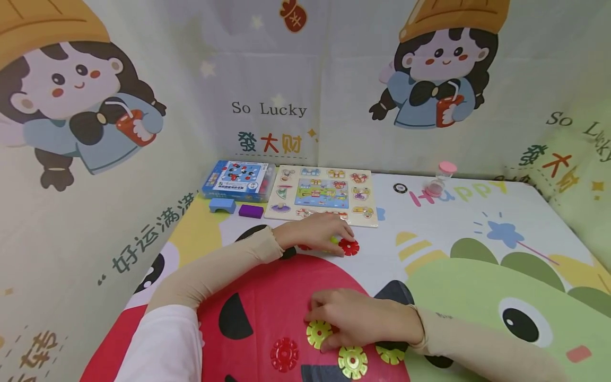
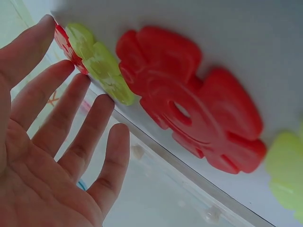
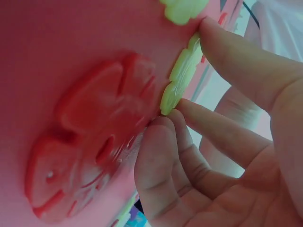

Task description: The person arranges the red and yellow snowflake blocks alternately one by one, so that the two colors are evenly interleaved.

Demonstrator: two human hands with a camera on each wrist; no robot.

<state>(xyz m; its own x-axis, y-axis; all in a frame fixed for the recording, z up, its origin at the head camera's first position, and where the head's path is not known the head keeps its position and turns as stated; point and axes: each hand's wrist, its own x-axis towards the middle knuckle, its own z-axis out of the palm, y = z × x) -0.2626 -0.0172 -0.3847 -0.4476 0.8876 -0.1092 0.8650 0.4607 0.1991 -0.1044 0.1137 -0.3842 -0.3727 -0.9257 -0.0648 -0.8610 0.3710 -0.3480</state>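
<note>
My right hand (image 1: 353, 318) is low over the red patch of the cloth, gripping a yellow notched plastic disc (image 1: 319, 334) by its edges between thumb and fingertips. Close to that hand lie a red disc (image 1: 285, 354), a yellow disc (image 1: 352, 363) and another yellow one (image 1: 390, 355) partly under the wrist. In the right wrist view, a large red disc (image 3: 94, 142) lies beside the curled fingers. Farther back, my left hand (image 1: 315, 233) has its fingers spread, tips at a red disc (image 1: 349, 246). Beneath its palm are a yellow disc (image 2: 99, 61) and a red disc (image 2: 189, 99).
A wooden picture puzzle board (image 1: 286, 199) lies behind the left hand. To its left are a blue boxed set (image 1: 238, 180), a blue arch block (image 1: 222, 206) and a purple block (image 1: 251, 211). A pink-capped sand timer (image 1: 441, 178) and a black round chip (image 1: 400, 188) stand at the back right.
</note>
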